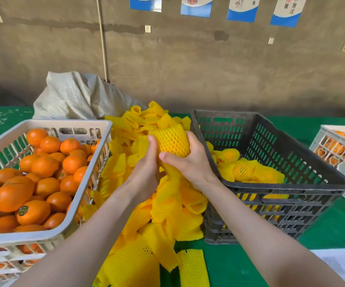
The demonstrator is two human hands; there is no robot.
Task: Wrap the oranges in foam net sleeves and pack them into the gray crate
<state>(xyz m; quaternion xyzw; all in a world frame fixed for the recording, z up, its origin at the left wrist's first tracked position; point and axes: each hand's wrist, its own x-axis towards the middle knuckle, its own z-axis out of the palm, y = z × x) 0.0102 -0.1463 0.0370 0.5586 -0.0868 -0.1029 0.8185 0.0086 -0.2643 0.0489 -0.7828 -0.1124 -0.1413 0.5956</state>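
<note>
While left hand [146, 168] and right hand [190, 162] fingers [194, 141] grip 1 sleeved orange [172, 140], the gray crate [281, 187] holds wrapped oranges [244, 168]

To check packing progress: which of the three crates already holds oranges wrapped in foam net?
The dark gray crate: wrapped oranges lie inside. The left white crate and far-right white crate show only bare oranges.

Even, soft daylight, faint shadows, no glare; sharp centre, wide-angle bowing and slight softness toward the edges.
</note>
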